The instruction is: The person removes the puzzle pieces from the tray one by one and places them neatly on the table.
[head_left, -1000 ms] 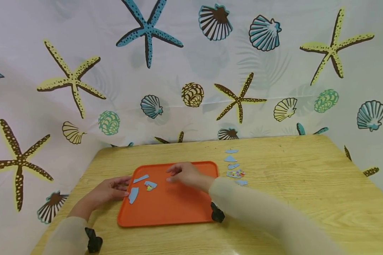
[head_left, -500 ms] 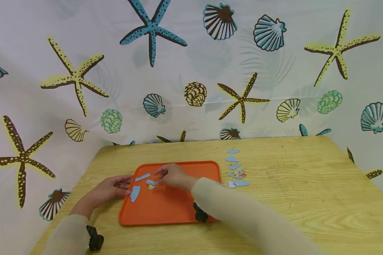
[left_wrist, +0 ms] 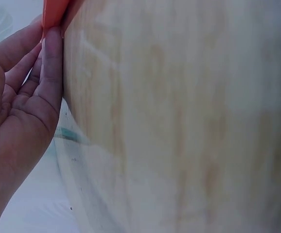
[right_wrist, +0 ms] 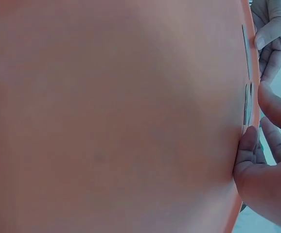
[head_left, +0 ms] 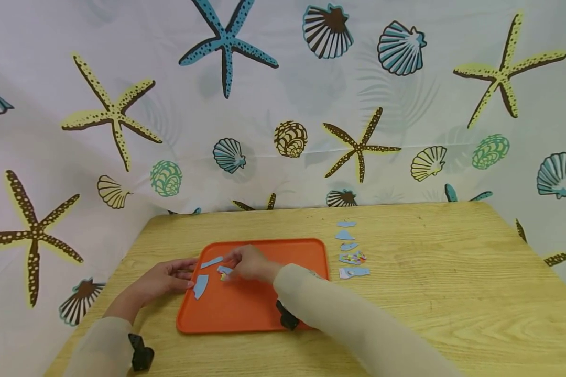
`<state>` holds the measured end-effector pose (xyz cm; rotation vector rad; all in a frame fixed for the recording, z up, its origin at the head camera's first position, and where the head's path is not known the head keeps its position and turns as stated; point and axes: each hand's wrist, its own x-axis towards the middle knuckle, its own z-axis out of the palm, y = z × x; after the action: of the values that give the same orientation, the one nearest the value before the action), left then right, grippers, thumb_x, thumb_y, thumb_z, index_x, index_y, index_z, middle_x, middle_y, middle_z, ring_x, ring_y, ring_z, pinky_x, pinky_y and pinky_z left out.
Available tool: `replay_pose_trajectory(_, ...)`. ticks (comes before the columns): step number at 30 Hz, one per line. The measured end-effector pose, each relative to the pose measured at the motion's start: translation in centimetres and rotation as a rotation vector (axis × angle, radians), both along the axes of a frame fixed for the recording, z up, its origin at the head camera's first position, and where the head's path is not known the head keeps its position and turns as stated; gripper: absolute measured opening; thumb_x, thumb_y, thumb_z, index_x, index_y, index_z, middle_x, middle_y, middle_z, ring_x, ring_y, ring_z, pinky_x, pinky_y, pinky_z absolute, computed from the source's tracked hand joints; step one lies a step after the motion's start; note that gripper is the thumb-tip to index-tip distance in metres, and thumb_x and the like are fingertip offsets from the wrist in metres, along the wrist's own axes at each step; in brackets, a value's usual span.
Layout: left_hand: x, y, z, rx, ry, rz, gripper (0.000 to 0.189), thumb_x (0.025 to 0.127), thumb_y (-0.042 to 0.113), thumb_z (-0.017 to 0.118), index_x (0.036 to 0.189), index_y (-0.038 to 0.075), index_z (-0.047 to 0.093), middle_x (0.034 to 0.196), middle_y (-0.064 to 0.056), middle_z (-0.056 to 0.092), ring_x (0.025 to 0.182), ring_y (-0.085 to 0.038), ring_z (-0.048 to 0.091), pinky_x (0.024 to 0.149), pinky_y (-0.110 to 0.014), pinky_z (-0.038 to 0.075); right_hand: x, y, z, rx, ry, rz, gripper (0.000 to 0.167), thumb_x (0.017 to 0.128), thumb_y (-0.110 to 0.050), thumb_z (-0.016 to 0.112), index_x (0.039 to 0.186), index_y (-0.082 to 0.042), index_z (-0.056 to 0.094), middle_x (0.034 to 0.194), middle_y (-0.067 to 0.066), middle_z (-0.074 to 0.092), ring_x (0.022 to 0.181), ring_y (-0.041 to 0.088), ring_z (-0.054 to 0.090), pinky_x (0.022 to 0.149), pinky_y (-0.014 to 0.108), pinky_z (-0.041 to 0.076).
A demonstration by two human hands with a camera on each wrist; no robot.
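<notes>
While the right hand [head_left: 256, 263] arches low over a flat, rectangular orange-red tray with a raised rim [head_left: 245, 314], its bent thumb and fingertips stand slightly parted about a small, thin light-blue piece with a yellow patch [head_left: 224, 270]; pinching it or only touching, cannot tell. Just beside that, towards the upper left, a narrow plain light-blue strip [head_left: 211, 262]; lower left, a broader light-blue piece with a curved edge [head_left: 200, 286]. Left hand [head_left: 162, 277]: fingers loosely extended, at the tray's left rim, thumb touching it, no piece in its hold. Beyond the tray's right side, five more flat pieces in a column on the pale wood-grained table [head_left: 453, 288]: three mostly plain light blue [head_left: 344, 235], one crowded with bright colours [head_left: 353, 257], the nearest light blue with a white end [head_left: 356, 273]. Judgement: early stage. Three pieces are on the tray, none visibly joined; five remain off it, all work with those left to do
</notes>
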<state>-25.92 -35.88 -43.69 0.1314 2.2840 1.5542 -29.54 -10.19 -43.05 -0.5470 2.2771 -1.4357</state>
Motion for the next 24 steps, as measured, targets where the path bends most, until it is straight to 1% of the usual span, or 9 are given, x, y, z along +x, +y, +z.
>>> replay_pose_trajectory(3,-0.05,-0.04,-0.07,-0.002,0.002,-0.004,0.073,0.09,0.009,0.07,0.15,-0.004,0.03,0.14,-0.023,0.045,0.111,-0.023,0.055,0.087,-0.034,0.053,-0.08,0.04,-0.11,0.022,0.002,0.001,0.036,0.077,-0.005,0.082,0.112,-0.009,0.071,0.097,-0.002,0.062,0.086,0.011,0.055,0.076,0.026,0.05)
replay_pose_trajectory(8,-0.09,-0.11,-0.26,-0.005,0.006,-0.006,0.073,0.09,0.01,0.07,0.15,-0.003,0.03,0.141,-0.023,0.044,0.112,-0.024,0.055,0.087,-0.034,0.053,-0.14,-0.06,-0.34,0.055,0.012,-0.002,0.037,0.075,-0.008,0.084,0.11,-0.011,0.072,0.095,-0.003,0.061,0.085,0.011,0.054,0.075,0.026,0.049)
replay_pose_trajectory(13,-0.03,-0.12,-0.34,-0.007,-0.006,0.0,0.074,0.09,0.01,0.07,0.149,-0.004,0.03,0.141,-0.023,0.044,0.112,-0.024,0.055,0.087,-0.035,0.053,-0.18,-0.38,-0.4,0.13,0.032,-0.009,0.033,0.075,-0.012,0.085,0.105,-0.015,0.073,0.094,-0.005,0.06,0.084,0.01,0.054,0.075,0.026,0.049)
replay_pose_trajectory(17,0.02,-0.15,-0.37,0.0,-0.013,0.0,0.073,0.09,0.009,0.07,0.149,-0.004,0.03,0.141,-0.023,0.045,0.112,-0.023,0.055,0.087,-0.035,0.053,-0.16,-0.62,-0.43,0.185,0.045,-0.014,0.034,0.075,-0.015,0.085,0.107,-0.018,0.074,0.094,-0.007,0.061,0.086,0.009,0.055,0.076,0.026,0.05)
replay_pose_trajectory(24,-0.11,-0.22,-0.17,0.007,0.002,-0.011,0.073,0.09,0.009,0.069,0.15,-0.004,0.029,0.141,-0.023,0.044,0.112,-0.022,0.055,0.087,-0.034,0.053,-0.05,-0.71,-0.06,0.196,0.049,-0.025,0.036,0.075,-0.014,0.084,0.109,-0.02,0.075,0.1,-0.007,0.065,0.094,0.01,0.058,0.081,0.027,0.051)
